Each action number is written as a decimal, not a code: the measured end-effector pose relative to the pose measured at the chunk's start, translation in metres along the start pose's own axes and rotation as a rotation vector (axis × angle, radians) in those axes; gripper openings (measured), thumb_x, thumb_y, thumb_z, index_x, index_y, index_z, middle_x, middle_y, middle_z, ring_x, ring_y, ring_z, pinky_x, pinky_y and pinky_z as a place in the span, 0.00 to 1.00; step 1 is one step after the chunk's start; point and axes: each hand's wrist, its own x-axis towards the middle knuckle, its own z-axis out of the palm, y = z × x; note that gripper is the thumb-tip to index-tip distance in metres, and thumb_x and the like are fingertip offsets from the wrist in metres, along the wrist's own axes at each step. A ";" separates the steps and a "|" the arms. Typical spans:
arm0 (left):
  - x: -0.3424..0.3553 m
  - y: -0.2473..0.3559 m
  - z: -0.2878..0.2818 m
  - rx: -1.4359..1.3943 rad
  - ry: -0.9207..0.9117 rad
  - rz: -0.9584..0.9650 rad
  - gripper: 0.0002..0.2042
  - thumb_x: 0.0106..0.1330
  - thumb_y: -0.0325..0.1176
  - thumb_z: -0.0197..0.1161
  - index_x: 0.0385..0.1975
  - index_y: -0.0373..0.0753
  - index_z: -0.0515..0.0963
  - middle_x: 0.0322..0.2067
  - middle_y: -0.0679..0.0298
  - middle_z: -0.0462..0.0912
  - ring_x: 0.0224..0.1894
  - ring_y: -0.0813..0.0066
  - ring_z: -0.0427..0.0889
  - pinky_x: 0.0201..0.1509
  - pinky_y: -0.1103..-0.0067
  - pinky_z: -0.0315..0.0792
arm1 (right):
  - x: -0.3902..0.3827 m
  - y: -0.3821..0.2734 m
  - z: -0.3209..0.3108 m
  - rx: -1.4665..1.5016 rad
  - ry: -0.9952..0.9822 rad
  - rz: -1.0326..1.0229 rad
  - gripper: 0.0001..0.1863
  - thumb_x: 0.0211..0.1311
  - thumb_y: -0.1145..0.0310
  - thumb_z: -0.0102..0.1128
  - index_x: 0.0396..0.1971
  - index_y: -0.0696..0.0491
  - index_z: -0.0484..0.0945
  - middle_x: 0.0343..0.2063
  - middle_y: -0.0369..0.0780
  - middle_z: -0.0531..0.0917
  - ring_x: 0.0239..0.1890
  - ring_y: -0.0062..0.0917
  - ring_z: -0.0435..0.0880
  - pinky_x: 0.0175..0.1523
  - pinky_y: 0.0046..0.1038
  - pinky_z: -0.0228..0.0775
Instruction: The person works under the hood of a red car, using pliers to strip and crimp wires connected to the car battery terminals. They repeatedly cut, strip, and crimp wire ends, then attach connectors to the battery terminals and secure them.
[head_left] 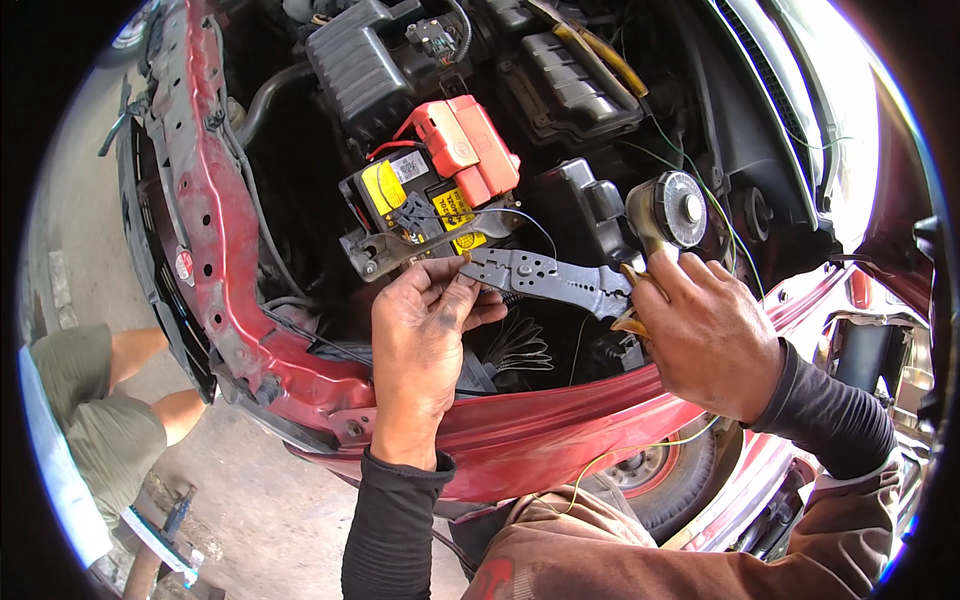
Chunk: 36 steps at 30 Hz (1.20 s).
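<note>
My right hand [700, 330] is closed round the yellow handles of grey wire-stripping pliers [540, 280], their flat perforated head pointing left. My left hand [425, 330] has thumb and forefinger pinched at the tool's tip on something small and yellowish [464, 258], probably a wire end, too small to make out clearly. Both hands are over the engine bay, just below the battery [385, 186], which has a red terminal cover [460, 140] and a metal hold-down bar. A thin dark wire loops over the battery; thin green wires run down the right side.
The red car's front crossmember [225, 250] curves round the bay. Black housings [360, 65] and a round capped reservoir [680, 210] surround the battery. At the left, a person's bare legs and khaki shorts [100, 420] show beside tools [160, 530]. A wheel [660, 470] is below right.
</note>
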 end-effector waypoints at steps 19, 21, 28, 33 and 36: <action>0.000 -0.003 -0.006 -0.025 -0.080 -0.011 0.11 0.75 0.21 0.60 0.55 0.28 0.80 0.44 0.55 0.90 0.42 0.69 0.90 0.51 0.72 0.88 | 0.010 -0.028 0.004 -0.058 -0.004 0.123 0.20 0.57 0.75 0.64 0.50 0.63 0.78 0.63 0.55 0.73 0.66 0.49 0.74 0.74 0.48 0.63; 0.000 -0.003 -0.007 -0.036 -0.079 -0.013 0.11 0.75 0.21 0.60 0.54 0.29 0.81 0.44 0.56 0.90 0.42 0.69 0.90 0.51 0.72 0.88 | 0.010 -0.026 0.003 -0.052 -0.021 0.088 0.16 0.57 0.73 0.65 0.46 0.61 0.78 0.53 0.51 0.76 0.56 0.43 0.78 0.65 0.44 0.70; 0.000 -0.003 -0.008 -0.045 -0.092 -0.011 0.10 0.76 0.23 0.61 0.53 0.30 0.82 0.44 0.57 0.90 0.41 0.71 0.89 0.50 0.72 0.87 | 0.019 -0.010 0.011 0.028 0.062 -0.010 0.12 0.58 0.70 0.67 0.39 0.58 0.77 0.37 0.42 0.77 0.38 0.30 0.81 0.46 0.33 0.78; -0.001 -0.003 -0.006 -0.007 -0.046 -0.022 0.09 0.76 0.22 0.61 0.51 0.30 0.83 0.42 0.57 0.90 0.40 0.71 0.89 0.48 0.74 0.86 | 0.019 -0.008 0.011 0.033 0.034 -0.035 0.11 0.60 0.72 0.65 0.40 0.59 0.76 0.38 0.43 0.77 0.41 0.32 0.80 0.47 0.34 0.75; -0.002 -0.002 -0.005 0.009 -0.005 -0.029 0.08 0.76 0.21 0.60 0.49 0.30 0.84 0.42 0.57 0.90 0.40 0.71 0.89 0.47 0.75 0.86 | 0.014 -0.015 0.008 -0.037 -0.076 0.006 0.12 0.60 0.74 0.63 0.42 0.61 0.74 0.43 0.46 0.76 0.46 0.37 0.79 0.53 0.37 0.73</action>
